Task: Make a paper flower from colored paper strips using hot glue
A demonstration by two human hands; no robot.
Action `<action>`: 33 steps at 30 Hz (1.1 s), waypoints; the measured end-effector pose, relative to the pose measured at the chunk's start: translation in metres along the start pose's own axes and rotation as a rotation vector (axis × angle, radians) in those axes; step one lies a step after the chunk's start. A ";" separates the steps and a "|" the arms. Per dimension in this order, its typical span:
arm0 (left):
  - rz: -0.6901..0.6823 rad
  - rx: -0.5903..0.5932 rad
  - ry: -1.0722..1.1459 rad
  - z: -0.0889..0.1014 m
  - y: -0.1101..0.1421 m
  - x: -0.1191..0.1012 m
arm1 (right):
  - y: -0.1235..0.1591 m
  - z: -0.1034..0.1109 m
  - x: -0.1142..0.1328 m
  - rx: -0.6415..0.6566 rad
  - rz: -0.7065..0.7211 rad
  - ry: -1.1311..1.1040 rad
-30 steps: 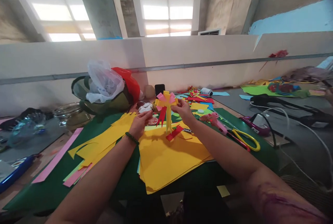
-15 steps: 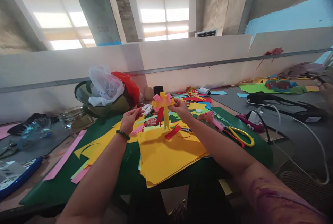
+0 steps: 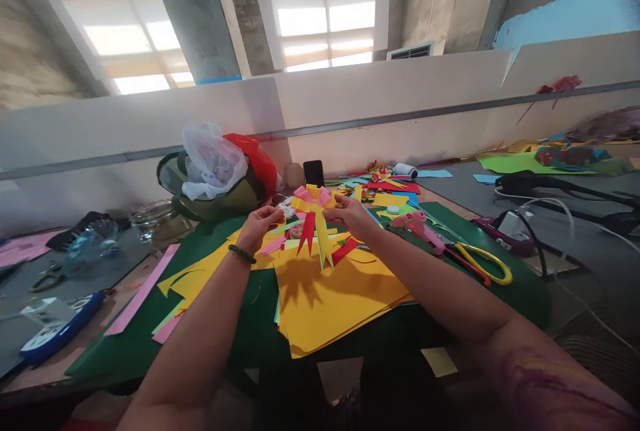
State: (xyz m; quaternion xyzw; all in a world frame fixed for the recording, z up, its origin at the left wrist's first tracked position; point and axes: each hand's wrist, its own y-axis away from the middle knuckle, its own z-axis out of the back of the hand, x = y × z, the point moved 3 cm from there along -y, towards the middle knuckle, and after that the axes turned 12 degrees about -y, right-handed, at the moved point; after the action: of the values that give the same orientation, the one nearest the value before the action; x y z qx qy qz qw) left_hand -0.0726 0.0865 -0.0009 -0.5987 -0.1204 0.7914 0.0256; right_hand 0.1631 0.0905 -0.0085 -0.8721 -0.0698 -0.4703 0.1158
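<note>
A paper bow [image 3: 302,205] with pink and yellow loops hangs upright over the stack of yellow paper [image 3: 340,311]. Its forked tails, one red and one yellow, point down. My right hand [image 3: 354,215] pinches the bow at its right side. Just left of the bow, my left hand [image 3: 260,225] has thumb and fingertips pressed together; whatever is between them is too small to make out. Red paper strips [image 3: 345,251] lie on the yellow stack, beneath the bow.
A pink glue gun [image 3: 419,228] and yellow-handled scissors [image 3: 485,264] lie to the right on the green mat [image 3: 235,324]. Behind stand a bag [image 3: 215,207] with plastic in it and a phone [image 3: 313,173]. Pink strips [image 3: 145,291] lie left; a power strip [image 3: 503,236] sits right.
The whole view has shifted a little. The bow has turned slightly, its tails now spread wider apart and tilted. The right hand keeps its pinch; the left stays close beside it.
</note>
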 end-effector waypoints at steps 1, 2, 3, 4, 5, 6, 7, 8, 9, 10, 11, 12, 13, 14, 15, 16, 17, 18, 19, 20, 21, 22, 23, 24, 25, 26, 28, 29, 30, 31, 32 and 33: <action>-0.005 0.020 0.007 -0.002 0.001 0.000 | 0.000 0.000 0.000 0.006 0.015 0.024; -0.008 0.034 0.016 -0.004 0.001 0.000 | 0.000 0.000 0.000 0.010 0.035 0.052; -0.007 0.042 0.026 -0.006 0.001 0.000 | 0.000 0.000 0.000 0.012 0.057 0.081; -0.002 0.041 0.033 -0.006 0.001 0.001 | 0.000 0.000 0.000 0.012 0.083 0.111; 0.003 0.035 0.036 -0.006 0.000 0.002 | 0.000 0.001 0.000 0.010 0.115 0.141; 0.008 0.025 0.036 -0.005 -0.001 0.002 | -0.001 0.002 0.000 0.010 0.150 0.171; 0.011 0.010 0.035 -0.003 -0.002 0.002 | -0.001 0.002 0.000 0.011 0.186 0.198; 0.011 -0.011 0.037 0.000 -0.003 0.002 | -0.002 0.003 0.001 0.010 0.224 0.226; 0.009 -0.035 0.041 0.002 -0.004 0.002 | -0.002 0.004 0.001 0.008 0.264 0.253; 0.005 -0.061 0.046 0.005 -0.005 0.001 | -0.002 0.004 0.002 0.005 0.305 0.279; -0.001 -0.088 0.053 0.008 -0.006 0.000 | -0.002 0.005 0.003 0.003 0.345 0.300; -0.007 -0.117 0.060 0.011 -0.006 -0.001 | -0.002 0.005 0.004 0.003 0.382 0.318; -0.015 -0.145 0.066 0.014 -0.006 -0.002 | -0.001 0.005 0.006 0.006 0.415 0.331; -0.024 -0.170 0.070 0.016 -0.006 -0.004 | -0.001 0.005 0.007 0.006 0.440 0.339; -0.033 -0.193 0.072 0.018 -0.006 -0.005 | -0.001 0.004 0.009 0.004 0.456 0.341; -0.040 -0.210 0.073 0.019 -0.005 -0.007 | -0.001 0.004 0.010 0.001 0.464 0.336; -0.042 -0.221 0.077 0.020 -0.005 -0.008 | -0.001 0.004 0.012 -0.003 0.467 0.323; -0.037 -0.228 0.086 0.020 -0.005 -0.008 | 0.000 0.004 0.014 -0.008 0.464 0.300; -0.025 -0.234 0.105 0.021 -0.004 -0.008 | 0.000 0.004 0.016 -0.013 0.456 0.267; -0.011 -0.240 0.133 0.021 -0.004 -0.008 | 0.000 0.004 0.018 -0.018 0.440 0.227; 0.004 -0.244 0.167 0.021 -0.004 -0.008 | 0.000 0.004 0.020 -0.022 0.416 0.183; 0.015 -0.246 0.204 0.020 -0.004 -0.009 | 0.000 0.005 0.021 -0.026 0.386 0.137; 0.024 -0.242 0.242 0.020 -0.004 -0.010 | 0.000 0.005 0.023 -0.031 0.350 0.095; 0.030 -0.232 0.282 0.019 -0.004 -0.012 | 0.000 0.005 0.024 -0.039 0.312 0.055; 0.034 -0.220 0.324 0.019 -0.004 -0.015 | 0.001 0.006 0.025 -0.049 0.276 0.019; 0.038 -0.208 0.373 0.020 -0.003 -0.018 | 0.001 0.006 0.025 -0.057 0.242 -0.012; 0.046 -0.193 0.492 0.025 -0.001 -0.026 | 0.001 0.005 0.023 -0.059 0.172 -0.056; 0.038 -0.192 0.557 0.031 0.001 -0.030 | 0.001 0.004 0.021 -0.050 0.132 -0.066; 0.021 -0.188 0.616 0.040 0.004 -0.033 | 0.001 0.003 0.018 -0.037 0.091 -0.068; -0.028 -0.189 0.661 0.051 0.007 -0.036 | 0.001 0.001 0.015 -0.022 0.053 -0.066; -0.119 -0.213 0.691 0.065 0.010 -0.040 | 0.001 0.000 0.012 -0.009 0.023 -0.062; -0.237 -0.262 0.705 0.080 0.014 -0.042 | 0.002 -0.001 0.010 0.000 0.003 -0.060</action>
State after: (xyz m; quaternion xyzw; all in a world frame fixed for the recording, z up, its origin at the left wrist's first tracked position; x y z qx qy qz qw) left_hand -0.1356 0.0524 0.0560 -0.8141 -0.2725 0.5066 0.0799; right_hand 0.1677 0.0887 0.0000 -0.8858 -0.0721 -0.4439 0.1143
